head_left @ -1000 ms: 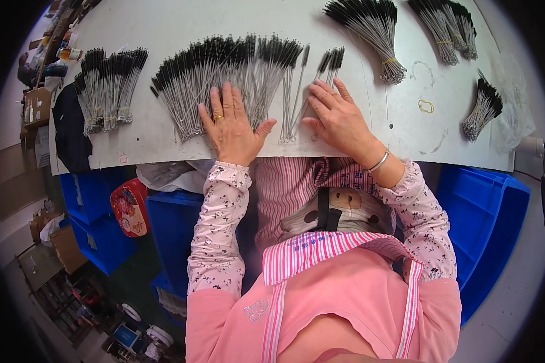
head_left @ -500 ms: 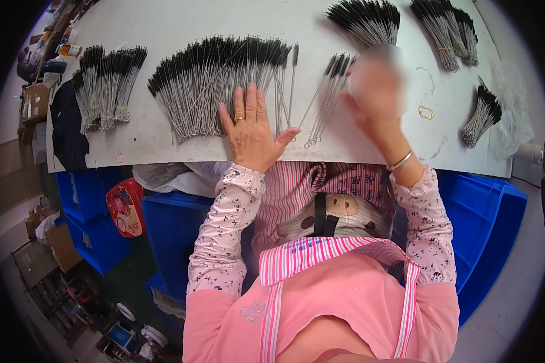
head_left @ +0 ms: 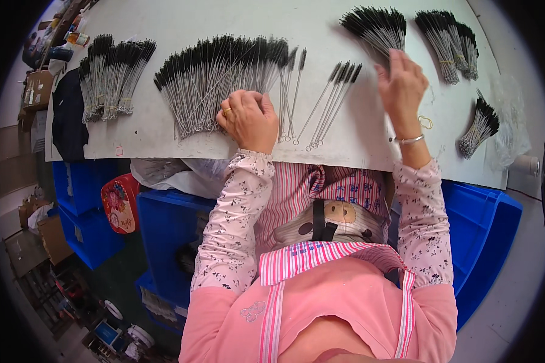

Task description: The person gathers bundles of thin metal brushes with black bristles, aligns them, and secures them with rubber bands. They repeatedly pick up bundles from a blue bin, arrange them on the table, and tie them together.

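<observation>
Head view: the left hand [head_left: 248, 119], fingers curled, rests at 11 o'clock on the large spread of wire brushes [head_left: 221, 78] on the white table [head_left: 163, 136]. The right hand [head_left: 401, 88], at 1 o'clock, fingers loosely bent, touches the fanned brush bundle [head_left: 375, 27]; whether it grips is unclear. Five loose brushes [head_left: 333, 103] lie between the hands.

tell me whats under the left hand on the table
The left hand rests on the near ends of the large spread of black-tipped wire brushes on the white table. The wire ends right beneath the palm are covered, so how they lie cannot be seen.
</observation>
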Motion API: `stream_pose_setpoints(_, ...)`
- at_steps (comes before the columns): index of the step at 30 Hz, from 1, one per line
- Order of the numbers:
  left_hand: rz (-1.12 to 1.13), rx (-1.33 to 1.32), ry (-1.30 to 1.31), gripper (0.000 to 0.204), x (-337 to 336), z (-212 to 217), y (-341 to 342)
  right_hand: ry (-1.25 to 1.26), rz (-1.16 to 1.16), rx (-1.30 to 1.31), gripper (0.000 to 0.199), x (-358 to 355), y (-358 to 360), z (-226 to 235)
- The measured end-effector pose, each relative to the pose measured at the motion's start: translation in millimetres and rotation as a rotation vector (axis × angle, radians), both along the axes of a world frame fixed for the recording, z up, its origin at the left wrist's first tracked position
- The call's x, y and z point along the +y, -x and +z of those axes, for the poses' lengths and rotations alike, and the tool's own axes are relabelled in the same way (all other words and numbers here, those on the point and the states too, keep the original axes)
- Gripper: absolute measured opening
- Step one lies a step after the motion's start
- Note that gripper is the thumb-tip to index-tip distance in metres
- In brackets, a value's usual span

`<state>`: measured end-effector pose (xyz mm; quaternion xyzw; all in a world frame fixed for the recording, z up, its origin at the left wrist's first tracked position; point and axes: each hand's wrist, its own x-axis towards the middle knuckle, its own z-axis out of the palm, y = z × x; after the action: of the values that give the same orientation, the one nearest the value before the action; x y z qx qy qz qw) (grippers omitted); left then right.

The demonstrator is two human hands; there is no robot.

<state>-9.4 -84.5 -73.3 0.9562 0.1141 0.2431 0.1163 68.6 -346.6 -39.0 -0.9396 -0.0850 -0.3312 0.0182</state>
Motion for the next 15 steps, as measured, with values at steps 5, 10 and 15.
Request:
stream_pose_setpoints(5, 0.035, -0.01, 0.143, 0.027, 0.9, 0.1, 2.4, -0.058, 0.661, 0.277, 0.035, 80.1, 48.4, -1.7)
stream_pose_setpoints(10, 0.07, -0.048, -0.129, 0.029, -3.0, -3.8, -2.1, -0.031, 0.659, 0.372, 0.037, 92.6, 53.7, -11.7)
stream_pose_setpoints(15, 0.043, -0.032, 0.032, 0.028, 1.1, -4.9, 1.6, -0.125, 0.635, 0.389, 0.038, 76.8, 50.1, -19.6)
